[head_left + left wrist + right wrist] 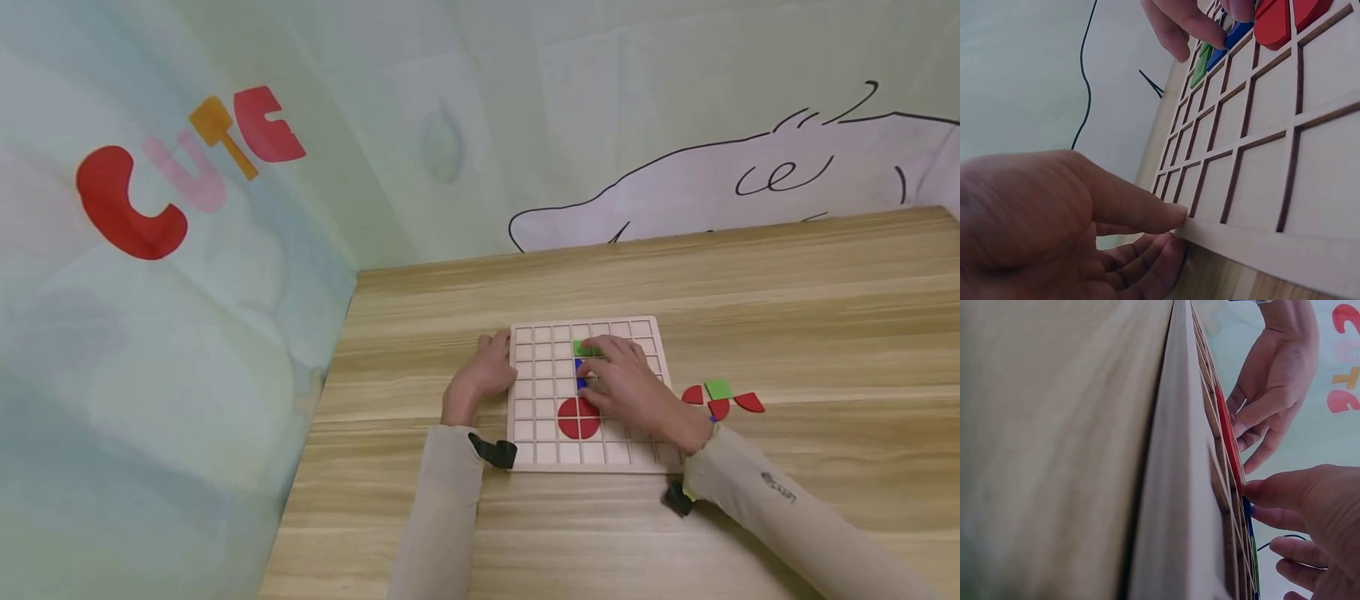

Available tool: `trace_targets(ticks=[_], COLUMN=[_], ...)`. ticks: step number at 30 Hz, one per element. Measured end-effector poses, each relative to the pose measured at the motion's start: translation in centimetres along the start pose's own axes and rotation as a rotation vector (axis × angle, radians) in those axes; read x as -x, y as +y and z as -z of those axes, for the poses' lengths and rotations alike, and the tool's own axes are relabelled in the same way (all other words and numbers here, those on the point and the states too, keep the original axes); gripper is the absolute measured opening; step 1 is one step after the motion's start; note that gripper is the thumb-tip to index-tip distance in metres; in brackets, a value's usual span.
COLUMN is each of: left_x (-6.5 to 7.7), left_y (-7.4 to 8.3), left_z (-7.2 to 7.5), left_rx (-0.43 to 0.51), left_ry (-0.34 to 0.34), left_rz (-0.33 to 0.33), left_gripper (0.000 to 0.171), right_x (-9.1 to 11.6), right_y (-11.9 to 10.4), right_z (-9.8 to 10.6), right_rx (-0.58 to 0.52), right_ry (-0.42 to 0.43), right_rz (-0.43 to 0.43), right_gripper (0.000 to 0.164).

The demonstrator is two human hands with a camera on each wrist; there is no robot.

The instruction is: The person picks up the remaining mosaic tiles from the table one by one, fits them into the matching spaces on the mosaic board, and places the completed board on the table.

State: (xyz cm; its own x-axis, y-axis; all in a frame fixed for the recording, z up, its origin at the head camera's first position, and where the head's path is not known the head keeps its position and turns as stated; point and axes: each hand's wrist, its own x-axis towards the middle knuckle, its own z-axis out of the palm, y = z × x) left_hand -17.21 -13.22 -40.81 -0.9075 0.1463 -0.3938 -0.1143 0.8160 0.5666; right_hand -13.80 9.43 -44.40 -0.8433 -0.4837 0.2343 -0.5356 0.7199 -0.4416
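A pale wooden grid board point(534, 454) lies on the table, with small square cells. My left hand point(489, 368) holds its left edge, thumb on the rim and the other fingers against the side, as the left wrist view shows. On the board, red quarter-circle pieces point(570, 427) form a disc. Just beyond them sit blue pieces point(580, 384), then a green piece point(579, 347). My right hand point(628, 382) reaches over the board from the right. Its thumb and index finger pinch at a blue piece point(1237, 35) beside the red ones; the hand partly hides these pieces.
Right of the board lie loose pieces: a green square point(718, 390), several red quarter-circles point(750, 402) and a bit of blue, partly behind the right wrist. A printed cloth point(420, 125) hangs behind and to the left of the wooden table point(825, 333).
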Motion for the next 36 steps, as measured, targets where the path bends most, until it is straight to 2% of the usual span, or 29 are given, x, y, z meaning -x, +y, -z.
trace_targets(ticks=[9, 18, 26, 36], left_x=[0.0, 0.0, 0.0, 0.0], left_y=[0.1, 0.1, 0.2, 0.1], left_z=[0.0, 0.0, 0.1, 0.0], left_rx=[-0.005, 0.018, 0.024, 0.037], left_ry=[0.004, -0.003, -0.003, -0.009], left_rz=[0.004, 0.011, 0.009, 0.019], left_gripper=[0.069, 0.069, 0.070, 0.070], right_x=[-0.1, 0.0, 0.6, 2.7], right_y=[-0.1, -0.1, -0.4, 0.2], right_z=[0.1, 0.4, 2.2, 4.9], right_rx=[0.031, 0.016, 0.020, 0.060], right_ry=[-0.008, 0.002, 0.039, 0.094], right_rz=[0.007, 0.008, 0.011, 0.015], right_gripper=[0.021, 0.021, 0.020, 0.023])
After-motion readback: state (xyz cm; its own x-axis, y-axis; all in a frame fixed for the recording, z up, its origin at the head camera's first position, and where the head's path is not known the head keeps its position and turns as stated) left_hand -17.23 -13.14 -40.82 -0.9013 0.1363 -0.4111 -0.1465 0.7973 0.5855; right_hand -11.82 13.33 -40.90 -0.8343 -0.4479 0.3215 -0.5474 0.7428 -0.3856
